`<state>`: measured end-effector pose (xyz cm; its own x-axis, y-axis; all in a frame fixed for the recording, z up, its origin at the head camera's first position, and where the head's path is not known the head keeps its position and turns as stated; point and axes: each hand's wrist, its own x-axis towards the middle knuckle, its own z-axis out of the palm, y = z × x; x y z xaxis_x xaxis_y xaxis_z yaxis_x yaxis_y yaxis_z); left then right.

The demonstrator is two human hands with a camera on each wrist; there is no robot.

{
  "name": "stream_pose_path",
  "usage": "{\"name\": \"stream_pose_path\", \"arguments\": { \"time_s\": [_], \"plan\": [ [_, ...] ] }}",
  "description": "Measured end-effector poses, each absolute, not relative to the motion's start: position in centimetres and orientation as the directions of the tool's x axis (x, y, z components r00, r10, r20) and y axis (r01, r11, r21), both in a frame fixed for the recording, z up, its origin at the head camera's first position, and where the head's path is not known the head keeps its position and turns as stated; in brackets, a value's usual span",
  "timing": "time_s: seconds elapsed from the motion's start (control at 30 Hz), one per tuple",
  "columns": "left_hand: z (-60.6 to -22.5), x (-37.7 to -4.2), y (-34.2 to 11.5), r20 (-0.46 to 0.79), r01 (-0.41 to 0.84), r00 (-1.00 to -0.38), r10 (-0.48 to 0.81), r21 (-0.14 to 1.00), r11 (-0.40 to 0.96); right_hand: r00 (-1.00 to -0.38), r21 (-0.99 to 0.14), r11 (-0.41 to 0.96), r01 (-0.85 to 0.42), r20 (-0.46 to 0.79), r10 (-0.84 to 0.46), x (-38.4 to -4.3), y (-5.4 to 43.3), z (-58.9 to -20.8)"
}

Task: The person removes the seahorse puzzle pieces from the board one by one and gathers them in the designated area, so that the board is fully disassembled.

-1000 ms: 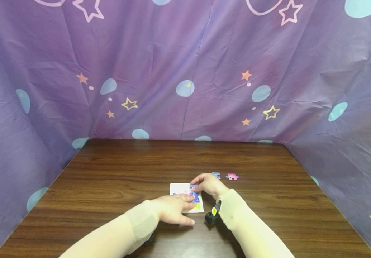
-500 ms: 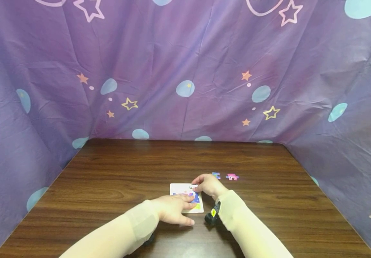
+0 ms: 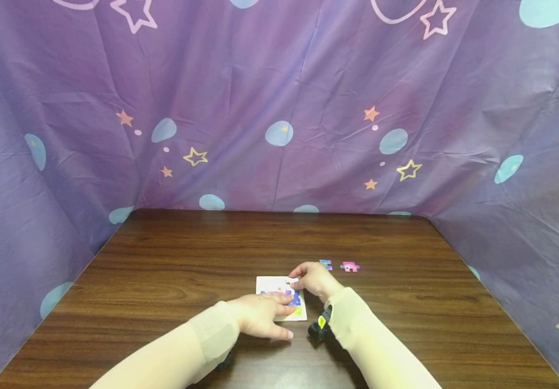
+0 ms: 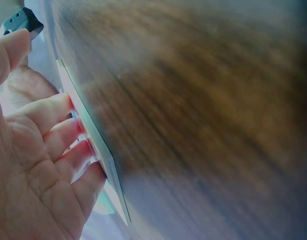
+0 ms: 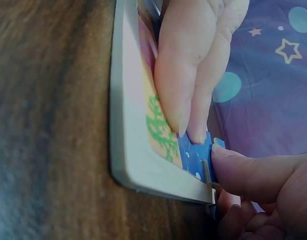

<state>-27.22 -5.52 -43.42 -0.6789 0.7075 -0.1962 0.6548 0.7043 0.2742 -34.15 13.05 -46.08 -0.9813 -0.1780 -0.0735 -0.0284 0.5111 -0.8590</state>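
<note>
A white-bordered puzzle board lies on the table, with blue, pink and yellow printed pieces in it. My left hand lies across its near left part, fingers straight and their tips pressing on the pieces. The left wrist view shows those fingertips against the board's face. At the far right corner my right hand pinches a blue puzzle piece between thumb and fingers. In the right wrist view the thumb is at its outer edge, with a cardboard edge standing up beside the rim. The right hand hides part of this piece.
Beyond my right hand lie two loose puzzle pieces, one blue and one pink. The brown wooden table stretches around the board. A purple patterned cloth hangs at the back and sides.
The far corner under my right fingers looked blue a second ago and now looks whitish in the head view. My right hand has shifted very slightly; the left hand stays where it was.
</note>
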Motion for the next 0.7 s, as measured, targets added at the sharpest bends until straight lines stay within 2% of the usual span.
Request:
{"name": "stream_pose_path", "arguments": {
  "time_s": [0.7],
  "plan": [
    [-43.33, -27.12, -5.48, -0.2, 0.655, -0.678, 0.708, 0.273, 0.704, -0.978, -0.884, 0.467, -0.032, -0.069, -0.198, -34.1, 13.12, -46.14]
  ]
}}
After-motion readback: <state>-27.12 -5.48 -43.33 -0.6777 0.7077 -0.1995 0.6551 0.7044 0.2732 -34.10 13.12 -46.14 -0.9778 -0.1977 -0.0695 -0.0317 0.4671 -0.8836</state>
